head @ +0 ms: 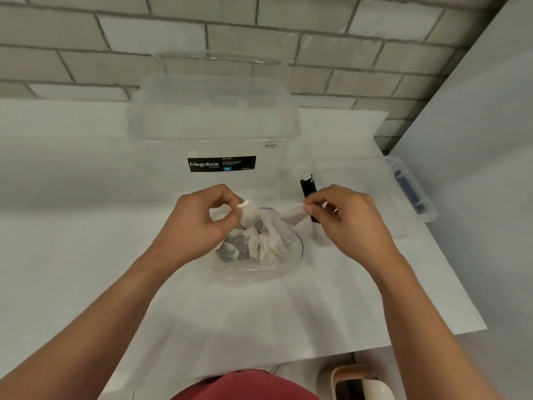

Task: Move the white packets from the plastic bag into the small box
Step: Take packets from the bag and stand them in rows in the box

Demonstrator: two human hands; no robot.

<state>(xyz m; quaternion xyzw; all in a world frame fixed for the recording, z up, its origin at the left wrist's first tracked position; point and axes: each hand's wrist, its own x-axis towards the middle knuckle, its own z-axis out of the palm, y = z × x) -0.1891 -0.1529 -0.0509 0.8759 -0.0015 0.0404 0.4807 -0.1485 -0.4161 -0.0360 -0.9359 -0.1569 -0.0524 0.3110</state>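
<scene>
White packets (251,243) are heaped in the plastic bag (259,268). The bag lies mid-frame on the white bench (86,226), just in front of the big clear tub (213,122) with the Megabox label (221,164). Small box (360,180), clear with a blue latch (409,192) at its right end, sits on the bench right of the bag. A black clip (306,186) at its left end is partly behind the right fingers.

Both forearms come in from the bottom corners, backs of the hands up, over the bag mouth.
- Left hand (199,223): fingers curled, thumb and forefinger pinching a white piece (248,209) at the bag's top left. Can't tell if it's a packet or bunched film.
- Right hand (349,223): fingers curled, thumb and forefinger pinching a single packet (292,214) by its right end, above the bag's right rim.

Hard to read:
- Small box walls almost vanish against the bench, so its contents are unclear.
- Tub lid blurs into the brick wall (86,53).
- Packet count in the bag is unreadable, and some packets look grey through the film.
- Cream object (357,382) is cut off at the bottom edge.

Single packet: long axis roughly left-right, free end pointing left and slightly down toward the bag. Packets in the bag lie at mixed angles.
</scene>
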